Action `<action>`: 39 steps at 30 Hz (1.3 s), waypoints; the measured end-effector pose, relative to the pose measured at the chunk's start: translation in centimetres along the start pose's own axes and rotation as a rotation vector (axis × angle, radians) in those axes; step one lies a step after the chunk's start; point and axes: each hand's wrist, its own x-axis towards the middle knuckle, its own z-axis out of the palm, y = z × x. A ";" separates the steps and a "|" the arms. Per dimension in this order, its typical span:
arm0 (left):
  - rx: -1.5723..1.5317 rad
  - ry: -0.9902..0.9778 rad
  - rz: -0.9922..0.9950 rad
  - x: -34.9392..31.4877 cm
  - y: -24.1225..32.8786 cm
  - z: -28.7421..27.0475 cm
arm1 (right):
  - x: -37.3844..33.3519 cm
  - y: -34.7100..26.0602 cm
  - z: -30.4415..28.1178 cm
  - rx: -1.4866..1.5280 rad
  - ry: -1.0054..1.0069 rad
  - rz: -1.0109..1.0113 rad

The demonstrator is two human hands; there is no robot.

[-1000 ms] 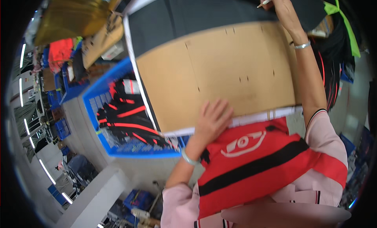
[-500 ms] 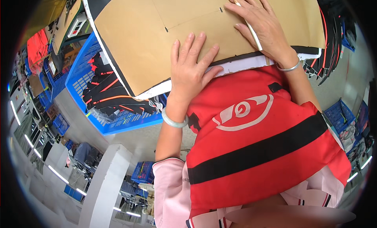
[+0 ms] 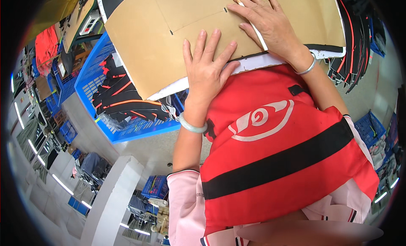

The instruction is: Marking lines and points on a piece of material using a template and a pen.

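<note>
The left hand (image 3: 208,70) is lying spread near the tan sheet's (image 3: 139,47) near edge, the sheet resting on the surface (image 3: 171,89); the right hand (image 3: 270,28), fingers fanned, is holding a white pen (image 3: 259,37). Bare sheet is stretching leftward, a blue basket (image 3: 146,129) sitting beside the surface's left edge.

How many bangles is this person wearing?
2: a pale green bangle on the left wrist, a silvery bangle on the right wrist. Others may be hidden.
</note>
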 end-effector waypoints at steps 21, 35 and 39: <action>-0.016 0.065 -0.038 -0.1 0.6 0.3 | -0.4 -0.3 0.0 -0.046 -0.023 -0.001; 0.132 -0.157 0.002 0.8 0.4 -0.9 | -1.6 0.5 3.1 -0.060 0.127 0.049; 0.152 -0.144 0.015 0.8 0.2 -0.6 | -1.9 0.4 3.2 -0.053 0.150 0.042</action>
